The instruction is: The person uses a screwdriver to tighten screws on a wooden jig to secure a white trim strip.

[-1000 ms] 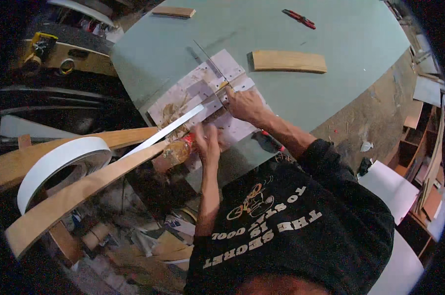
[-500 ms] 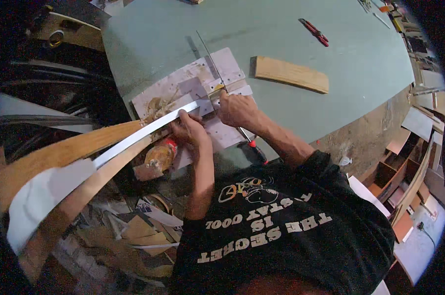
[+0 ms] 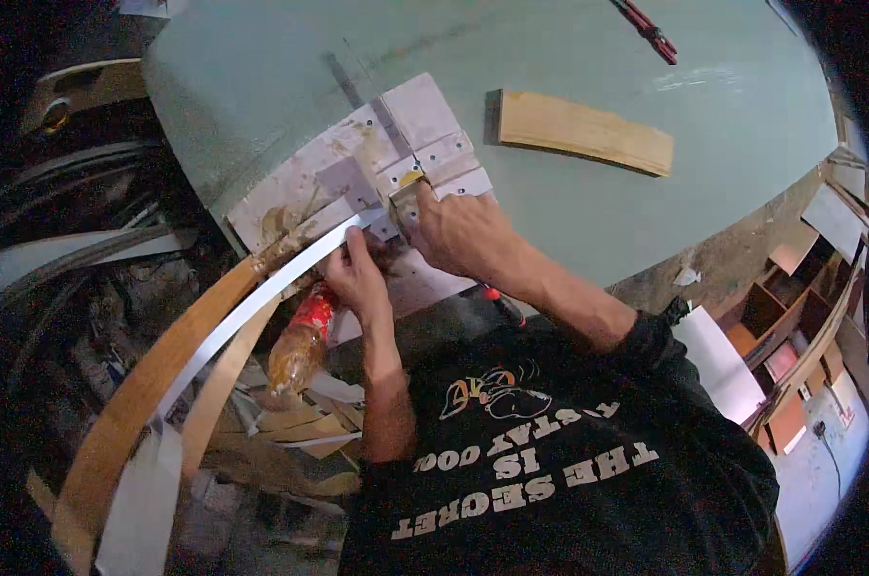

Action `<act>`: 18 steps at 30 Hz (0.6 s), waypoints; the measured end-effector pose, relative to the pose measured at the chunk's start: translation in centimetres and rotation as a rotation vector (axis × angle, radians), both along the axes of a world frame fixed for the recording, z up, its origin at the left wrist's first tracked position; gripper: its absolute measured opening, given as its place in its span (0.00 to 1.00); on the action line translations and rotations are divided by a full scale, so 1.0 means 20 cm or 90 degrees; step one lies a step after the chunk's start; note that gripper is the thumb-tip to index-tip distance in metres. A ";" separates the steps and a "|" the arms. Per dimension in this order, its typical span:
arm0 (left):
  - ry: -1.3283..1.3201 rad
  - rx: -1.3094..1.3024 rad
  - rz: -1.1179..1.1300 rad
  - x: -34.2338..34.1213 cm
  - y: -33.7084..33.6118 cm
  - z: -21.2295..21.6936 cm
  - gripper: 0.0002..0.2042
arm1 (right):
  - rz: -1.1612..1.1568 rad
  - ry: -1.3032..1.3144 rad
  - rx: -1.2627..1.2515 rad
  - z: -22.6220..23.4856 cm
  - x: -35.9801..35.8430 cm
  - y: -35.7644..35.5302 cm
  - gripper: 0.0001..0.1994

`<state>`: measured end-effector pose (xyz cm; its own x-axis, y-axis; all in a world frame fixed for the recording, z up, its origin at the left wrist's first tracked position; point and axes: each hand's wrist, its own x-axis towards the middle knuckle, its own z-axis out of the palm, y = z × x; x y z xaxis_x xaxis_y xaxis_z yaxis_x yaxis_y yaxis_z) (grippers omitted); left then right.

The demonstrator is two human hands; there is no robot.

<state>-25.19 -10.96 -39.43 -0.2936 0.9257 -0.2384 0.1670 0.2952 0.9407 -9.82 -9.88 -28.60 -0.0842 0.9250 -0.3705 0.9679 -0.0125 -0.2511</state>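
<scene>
- Pinching the white edge strip (image 3: pixel 262 302), the left hand (image 3: pixel 356 278) has its fingers closed on it (steady tension advised).
- Right hand (image 3: pixel 458 235) curls shut around a small tool (image 3: pixel 408 192) at the glue-stained jig (image 3: pixel 358 163); pressure should stay even.

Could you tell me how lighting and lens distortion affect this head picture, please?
Head view: the pale green tabletop is evenly lit, with faint glare top right; the clutter lower left sits in deep shadow; fisheye bends the long white strip; both hands look sharp.
</scene>
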 end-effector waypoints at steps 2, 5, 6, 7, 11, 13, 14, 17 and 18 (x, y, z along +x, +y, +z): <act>-0.034 -0.023 0.011 0.01 0.00 0.05 0.18 | 0.024 0.002 0.001 0.05 0.02 -0.01 0.24; -0.185 -0.118 0.048 0.04 -0.02 0.09 0.15 | 0.014 0.020 -0.005 0.01 0.04 -0.02 0.24; -0.182 -0.097 0.064 0.04 -0.03 0.07 0.15 | 0.002 0.028 -0.008 -0.01 0.04 -0.02 0.24; -0.179 -0.075 0.081 0.05 -0.03 0.04 0.14 | 0.020 0.024 -0.004 -0.02 0.04 -0.01 0.24; -0.147 -0.103 0.066 0.04 -0.03 0.09 0.14 | 0.058 0.017 -0.038 -0.01 0.01 0.05 0.25; -0.176 -0.165 0.065 0.02 -0.03 0.11 0.16 | 0.067 0.026 -0.069 0.00 0.02 0.06 0.25; -0.151 -0.150 0.053 0.00 -0.05 0.07 0.16 | 0.067 0.035 -0.082 0.01 0.02 0.06 0.25; -0.131 -0.193 0.031 0.00 -0.03 0.09 0.19 | 0.040 0.101 -0.088 0.02 0.08 0.07 0.26; -0.133 -0.189 0.014 -0.02 -0.04 0.08 0.19 | 0.026 0.128 -0.084 0.02 0.10 0.07 0.26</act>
